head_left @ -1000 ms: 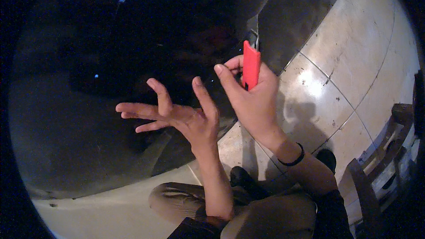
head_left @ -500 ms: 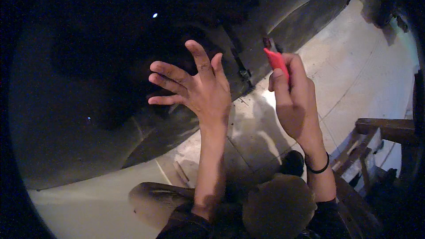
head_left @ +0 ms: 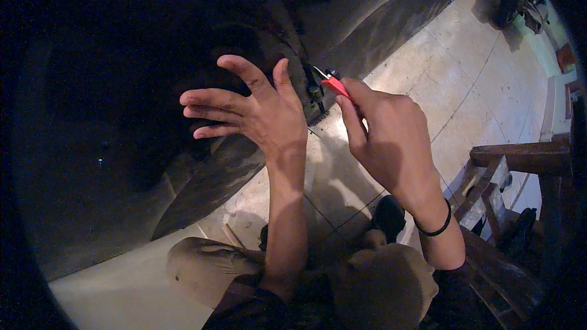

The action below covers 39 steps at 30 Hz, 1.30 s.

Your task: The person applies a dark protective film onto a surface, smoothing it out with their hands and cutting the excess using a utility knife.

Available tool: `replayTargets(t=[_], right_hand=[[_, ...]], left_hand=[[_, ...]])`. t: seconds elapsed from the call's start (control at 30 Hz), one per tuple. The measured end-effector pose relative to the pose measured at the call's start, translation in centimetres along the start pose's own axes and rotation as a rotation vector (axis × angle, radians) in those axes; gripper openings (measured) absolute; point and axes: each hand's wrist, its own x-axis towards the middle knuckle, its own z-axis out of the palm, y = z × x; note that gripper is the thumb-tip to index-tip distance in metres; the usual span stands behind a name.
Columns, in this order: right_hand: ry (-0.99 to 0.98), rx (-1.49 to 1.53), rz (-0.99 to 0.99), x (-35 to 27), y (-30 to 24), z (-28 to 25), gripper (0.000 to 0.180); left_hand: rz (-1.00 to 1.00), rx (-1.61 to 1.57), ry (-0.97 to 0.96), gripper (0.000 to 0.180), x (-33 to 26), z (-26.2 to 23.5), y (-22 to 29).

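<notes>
- Up near the middle of the view, against a big dark machine body [head_left: 183, 85]: left hand [head_left: 263, 116] spread wide, fingers fanned toward the dark side, palm turned away, gripping nothing.
- Just right of it: right hand [head_left: 391, 140] clenched around a red-handled tool [head_left: 335, 85], looks like small pliers or cutters, hard to say which.
- Only the red tip and a bit of metal nose poking out past the fingertips, rest of the handle buried in the fist.
- Tool nose right up against a small dark metal fitting [head_left: 315, 93] on the edge of the machine, touching or nearly so, too dim to call.
- Black band [head_left: 435, 227] round the right wrist.
- Down below: knees in tan trousers [head_left: 211, 266], dark shoe [head_left: 388, 215] on a pale tiled floor [head_left: 465, 85].
- Off to the right edge: a wooden frame [head_left: 520, 159], chair or stool maybe, well apart from both hands.
</notes>
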Motion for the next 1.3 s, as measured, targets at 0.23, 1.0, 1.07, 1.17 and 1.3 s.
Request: replayTargets(t=[0.23,1.0,1.07,1.17,1.3], right_hand=[[-0.006,-0.016,0.018,0.2,0.0,0.3,0.019],[-0.002,-0.039,0.012,0.5,-0.8,0.1,0.016],[-0.011,-0.033,0.014,0.7,-0.8,0.2,0.016],[-0.022,-0.027,0.015,0.8,-0.7,0.1,0.016],[-0.044,-0.051,0.006,1.5,-0.5,0.6,0.016]], left_hand=[[0.003,0.014,-0.009,0.099,-0.1,0.2,0.0],[0.106,-0.11,-0.103,0.093,0.3,-1.7,-0.7],[0.112,-0.116,-0.116,0.092,0.3,-1.9,-0.7],[0.114,-0.102,-0.113,0.093,0.3,-1.7,-0.8],[0.108,-0.073,-0.11,0.094,0.5,-1.8,-0.7]])
